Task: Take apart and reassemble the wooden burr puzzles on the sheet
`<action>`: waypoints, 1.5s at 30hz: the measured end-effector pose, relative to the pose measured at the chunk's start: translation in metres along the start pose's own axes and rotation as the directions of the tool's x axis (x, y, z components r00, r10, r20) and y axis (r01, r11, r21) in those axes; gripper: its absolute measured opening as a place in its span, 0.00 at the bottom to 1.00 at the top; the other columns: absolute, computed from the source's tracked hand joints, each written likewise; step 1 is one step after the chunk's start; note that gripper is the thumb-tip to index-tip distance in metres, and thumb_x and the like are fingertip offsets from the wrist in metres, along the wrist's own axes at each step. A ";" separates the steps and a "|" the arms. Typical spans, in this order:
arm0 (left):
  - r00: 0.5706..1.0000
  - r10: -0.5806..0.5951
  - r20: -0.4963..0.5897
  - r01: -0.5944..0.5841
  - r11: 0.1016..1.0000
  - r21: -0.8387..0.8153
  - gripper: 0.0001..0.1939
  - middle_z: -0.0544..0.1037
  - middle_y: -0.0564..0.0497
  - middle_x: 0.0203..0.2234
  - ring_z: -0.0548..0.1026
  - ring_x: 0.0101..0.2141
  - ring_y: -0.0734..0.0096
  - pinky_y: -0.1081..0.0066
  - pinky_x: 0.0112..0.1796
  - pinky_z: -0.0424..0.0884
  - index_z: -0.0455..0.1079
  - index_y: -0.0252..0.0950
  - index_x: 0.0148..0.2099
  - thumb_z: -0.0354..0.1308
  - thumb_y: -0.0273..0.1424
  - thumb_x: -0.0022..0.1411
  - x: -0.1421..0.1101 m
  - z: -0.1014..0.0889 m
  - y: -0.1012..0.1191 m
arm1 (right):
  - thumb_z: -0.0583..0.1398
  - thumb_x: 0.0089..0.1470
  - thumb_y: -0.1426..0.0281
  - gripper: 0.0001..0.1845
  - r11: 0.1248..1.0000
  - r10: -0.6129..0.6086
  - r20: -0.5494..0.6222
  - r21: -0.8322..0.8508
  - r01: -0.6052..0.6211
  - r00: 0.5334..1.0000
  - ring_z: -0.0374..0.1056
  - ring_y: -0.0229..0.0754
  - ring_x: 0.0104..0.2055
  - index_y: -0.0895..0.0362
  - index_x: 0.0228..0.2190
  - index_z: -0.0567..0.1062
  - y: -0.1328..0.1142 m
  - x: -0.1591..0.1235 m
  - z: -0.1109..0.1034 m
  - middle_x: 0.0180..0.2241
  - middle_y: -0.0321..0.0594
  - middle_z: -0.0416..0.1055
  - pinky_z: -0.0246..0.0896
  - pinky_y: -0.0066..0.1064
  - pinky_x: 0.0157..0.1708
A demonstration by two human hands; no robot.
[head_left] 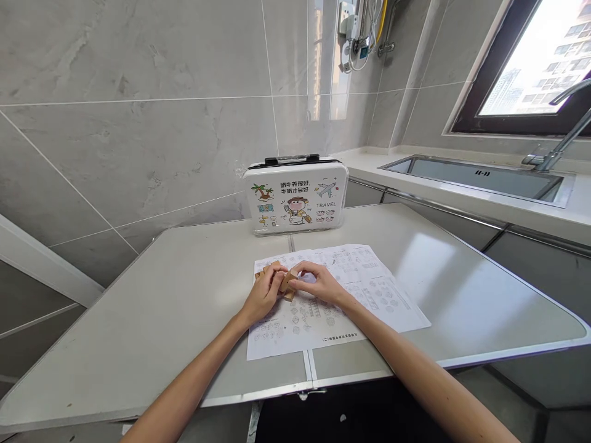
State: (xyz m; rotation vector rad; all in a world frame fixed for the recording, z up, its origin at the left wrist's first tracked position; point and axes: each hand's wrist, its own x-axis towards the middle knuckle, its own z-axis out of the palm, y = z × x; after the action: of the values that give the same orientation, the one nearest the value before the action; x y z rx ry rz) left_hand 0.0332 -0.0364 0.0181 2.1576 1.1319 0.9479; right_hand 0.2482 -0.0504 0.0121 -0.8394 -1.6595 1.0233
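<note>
My left hand [262,298] curls around light-brown wooden blocks near the left side of a printed sheet [369,289]. My right hand [319,284] comes in from the other side, thumb and fingers closed on a wooden block [289,280] between the two hands. More wooden pieces [271,267] show just beyond my left fingers, and another wooden end [289,296] sticks out below. My fingers hide how the pieces join. The sheet carries rows of small line diagrams and lies under both hands.
A white carry case [298,212] with cartoon prints stands at the back of the folding table [184,320], near the tiled wall. To the right are a counter with a sink [480,175] and a tap [558,144]. The table's hinge seam runs beneath the sheet.
</note>
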 end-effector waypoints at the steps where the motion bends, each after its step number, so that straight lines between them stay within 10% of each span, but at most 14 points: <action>1: 1.000 -0.005 0.002 0.005 1.000 0.003 0.21 0.80 0.48 0.39 0.76 0.39 0.61 0.63 0.42 0.72 0.73 0.41 0.52 0.44 0.47 0.78 0.000 0.000 0.001 | 0.69 0.58 0.57 0.12 1.000 -0.012 0.002 -0.001 0.012 1.000 0.74 0.46 0.43 0.52 0.35 0.80 0.000 0.000 0.000 0.39 0.39 0.80 0.67 0.39 0.48; 12: 0.988 -0.140 -0.058 0.131 0.983 -0.131 0.22 0.80 0.52 0.32 0.77 0.31 0.66 0.68 0.35 0.71 0.70 0.40 0.50 0.46 0.52 0.76 0.001 -0.001 0.004 | 0.69 0.57 0.54 0.14 0.998 -0.070 0.010 0.001 0.070 0.998 0.73 0.49 0.51 0.51 0.35 0.81 0.006 0.003 0.001 0.48 0.44 0.76 0.66 0.43 0.54; 26: 0.982 -0.144 -0.119 0.151 0.987 0.050 0.22 0.74 0.56 0.22 0.71 0.23 0.68 0.69 0.29 0.64 0.64 0.41 0.35 0.44 0.49 0.77 0.002 -0.001 -0.008 | 0.63 0.58 0.49 0.21 0.945 0.325 -0.207 0.113 -0.307 0.923 0.72 0.40 0.24 0.53 0.29 0.68 0.019 0.009 -0.002 0.30 0.38 0.78 0.62 0.31 0.26; 45: 0.999 0.010 -0.031 -0.002 0.971 0.240 0.15 0.78 0.50 0.36 0.77 0.37 0.58 0.57 0.46 0.71 0.65 0.41 0.55 0.53 0.44 0.74 0.001 0.005 -0.014 | 0.61 0.61 0.56 0.17 0.917 0.361 -0.272 -0.071 -0.393 0.892 0.71 0.38 0.21 0.53 0.26 0.69 0.013 0.008 -0.002 0.29 0.38 0.82 0.64 0.32 0.30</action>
State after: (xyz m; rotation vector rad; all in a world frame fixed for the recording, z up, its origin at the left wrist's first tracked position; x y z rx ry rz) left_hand 0.0306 -0.0288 0.0056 2.3445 1.3155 0.8900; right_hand 0.2489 -0.0377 0.0031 -1.3595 -1.3780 1.0267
